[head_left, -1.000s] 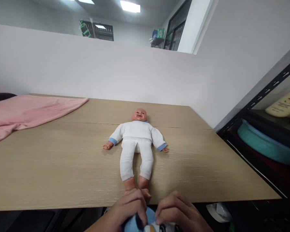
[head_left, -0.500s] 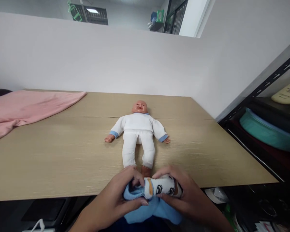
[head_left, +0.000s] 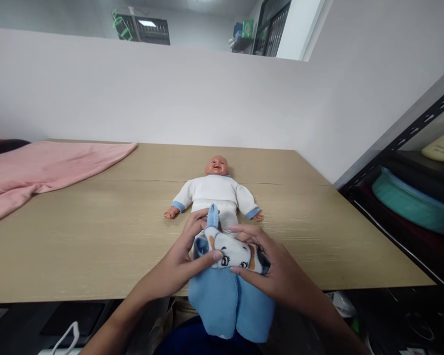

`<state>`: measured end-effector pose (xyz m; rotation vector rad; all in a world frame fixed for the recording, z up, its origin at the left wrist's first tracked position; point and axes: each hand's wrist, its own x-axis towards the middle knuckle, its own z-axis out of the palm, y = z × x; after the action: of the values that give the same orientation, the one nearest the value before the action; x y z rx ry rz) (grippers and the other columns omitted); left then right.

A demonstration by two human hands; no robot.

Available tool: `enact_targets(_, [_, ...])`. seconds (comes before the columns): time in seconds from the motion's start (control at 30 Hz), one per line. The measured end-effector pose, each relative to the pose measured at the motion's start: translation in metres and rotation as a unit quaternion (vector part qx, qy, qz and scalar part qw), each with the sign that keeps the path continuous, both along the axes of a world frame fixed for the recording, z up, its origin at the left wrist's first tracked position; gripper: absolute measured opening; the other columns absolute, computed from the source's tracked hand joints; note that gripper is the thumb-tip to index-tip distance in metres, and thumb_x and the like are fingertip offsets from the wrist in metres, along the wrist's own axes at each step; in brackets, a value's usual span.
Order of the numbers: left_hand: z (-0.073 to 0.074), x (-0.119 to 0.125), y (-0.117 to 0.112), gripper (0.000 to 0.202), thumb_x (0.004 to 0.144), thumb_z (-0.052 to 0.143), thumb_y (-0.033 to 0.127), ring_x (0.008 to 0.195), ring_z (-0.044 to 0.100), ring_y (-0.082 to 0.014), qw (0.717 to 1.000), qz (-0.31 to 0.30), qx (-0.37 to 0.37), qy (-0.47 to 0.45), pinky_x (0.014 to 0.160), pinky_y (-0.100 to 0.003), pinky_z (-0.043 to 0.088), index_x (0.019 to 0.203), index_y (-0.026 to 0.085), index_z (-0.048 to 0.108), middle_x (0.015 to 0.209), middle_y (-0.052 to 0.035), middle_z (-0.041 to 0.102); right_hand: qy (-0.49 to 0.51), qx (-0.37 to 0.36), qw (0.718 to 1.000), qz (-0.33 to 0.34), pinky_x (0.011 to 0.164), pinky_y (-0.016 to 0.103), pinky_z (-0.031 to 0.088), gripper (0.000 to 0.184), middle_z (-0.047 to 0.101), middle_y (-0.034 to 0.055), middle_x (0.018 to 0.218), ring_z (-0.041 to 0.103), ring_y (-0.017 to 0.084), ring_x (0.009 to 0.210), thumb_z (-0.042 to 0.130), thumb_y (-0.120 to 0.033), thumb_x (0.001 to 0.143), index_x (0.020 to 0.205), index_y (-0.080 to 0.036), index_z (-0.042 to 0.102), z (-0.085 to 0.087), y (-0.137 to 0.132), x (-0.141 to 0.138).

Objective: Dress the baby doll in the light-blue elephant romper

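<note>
A baby doll [head_left: 217, 190] in a white suit with blue cuffs lies face up on the wooden table [head_left: 96, 231], head away from me. Over its legs I hold a light blue garment [head_left: 229, 296] with a white cartoon-face patch. My left hand [head_left: 183, 256] grips the garment's left side, thumb on the patch. My right hand [head_left: 270, 264] grips its right side, fingers curled over the patch. The garment hangs down past the table's front edge and hides the doll's legs and feet.
A pink cloth [head_left: 40, 165] lies crumpled at the table's far left. A black metal shelf [head_left: 410, 143] stands to the right, holding a teal round object [head_left: 414, 204] and a yellow item. A white wall runs behind the table.
Both hands have lifted the blue garment from below the table edge forward over the doll's legs. More of the garment now shows, and the doll's feet are covered.
</note>
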<state>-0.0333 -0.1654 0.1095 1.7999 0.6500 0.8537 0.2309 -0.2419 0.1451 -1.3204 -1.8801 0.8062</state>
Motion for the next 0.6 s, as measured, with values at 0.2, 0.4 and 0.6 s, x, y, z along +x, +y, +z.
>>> enact_targets(0.2, [-0.001, 0.01, 0.006, 0.02, 0.109, 0.076, 0.036, 0.153, 0.044, -0.0317, 0.965, 0.15, 0.212, 0.024, 0.132, -0.05, 0.036, 0.124, 0.029, 0.065, 0.153, -0.0103, 0.049, -0.067, 0.13, 0.989, -0.007, 0.114, 0.047, 0.057, 0.026, 0.075, 0.0055, 0.133, 0.073, 0.028, 0.128, 0.086, -0.03, 0.101, 0.123, -0.031, 0.072, -0.002, 0.011, 0.003])
enact_targets(0.4, [0.01, 0.015, 0.013, 0.017, 0.105, 0.08, 0.031, 0.151, 0.046, -0.0377, 0.887, 0.25, 0.384, 0.065, 0.125, -0.055, 0.033, 0.106, 0.023, 0.064, 0.164, -0.0141, 0.049, -0.054, 0.211, 0.976, 0.025, 0.11, 0.044, 0.055, 0.022, 0.075, 0.0062, 0.132, 0.071, 0.026, 0.127, 0.081, -0.027, 0.105, 0.108, -0.028, 0.059, 0.006, 0.018, 0.008])
enact_targets(0.6, [0.02, 0.017, 0.028, 0.01, 0.115, 0.068, 0.031, 0.122, 0.065, -0.0226, 0.973, 0.105, 0.2, -0.037, 0.106, -0.038, 0.052, 0.123, 0.026, 0.064, 0.128, -0.0064, 0.068, -0.071, -0.073, 0.992, 0.08, 0.085, 0.036, 0.056, 0.049, 0.079, 0.0015, 0.11, 0.074, 0.025, 0.095, 0.086, -0.056, 0.099, 0.134, -0.028, 0.067, 0.006, 0.035, 0.024])
